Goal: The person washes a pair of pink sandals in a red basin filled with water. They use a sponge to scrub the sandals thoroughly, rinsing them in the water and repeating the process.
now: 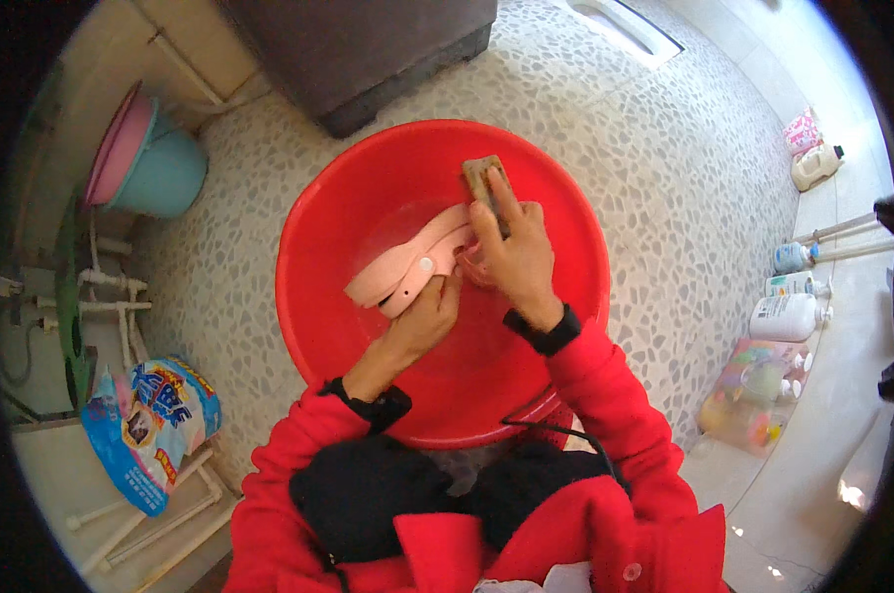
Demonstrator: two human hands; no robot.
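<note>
A large red plastic basin [321, 222] stands on the floor before me. In it lies a pink sandal or slipper [410, 270] with a white round stud on its strap. My left hand [424, 311] grips the near edge of this shoe. My right hand [517, 252] holds a worn scrubbing brush or block [484, 174] over the shoe's far end, fingers stretched along its top. Whether the block has bristles underneath cannot be seen. A little water seems to cover the basin's bottom.
A blue bucket [169, 167] with a pink basin stands at left, above a blue-and-white detergent bag [154, 430]. A dark cabinet [372, 59] is beyond the basin. White pump bottles [784, 317] and a bag of colourful toys [751, 396] line the right wall. A black cord crosses the basin's near rim.
</note>
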